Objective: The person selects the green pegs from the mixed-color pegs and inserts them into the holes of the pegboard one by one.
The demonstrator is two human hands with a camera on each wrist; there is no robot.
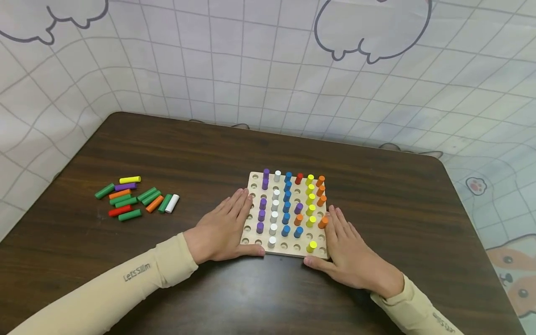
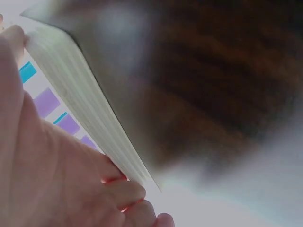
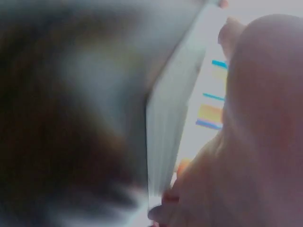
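A square wooden pegboard (image 1: 291, 241) lies on the table in the head view, with colored pegs standing in many of its holes. Purple, white, blue and yellow pegs form columns, with orange pegs along the right side and one red peg (image 1: 299, 178) at the back. My left hand (image 1: 219, 232) lies along the left edge, fingers straight, thumb at the front corner. Mirroring it, my right hand (image 1: 353, 256) rests against the right edge with its thumb at the front. Both wrist views show the board's side edge (image 2: 71, 85) close up beside the palm; some pegs are hidden behind the hands.
Left of the board, loose pegs lie scattered on the dark wooden table (image 1: 201, 153): several green ones (image 1: 130, 215), orange ones (image 1: 155, 204), plus yellow, purple, red and white (image 1: 172, 204). A patterned cloth backdrop (image 1: 259, 60) rises behind the table's far edge.
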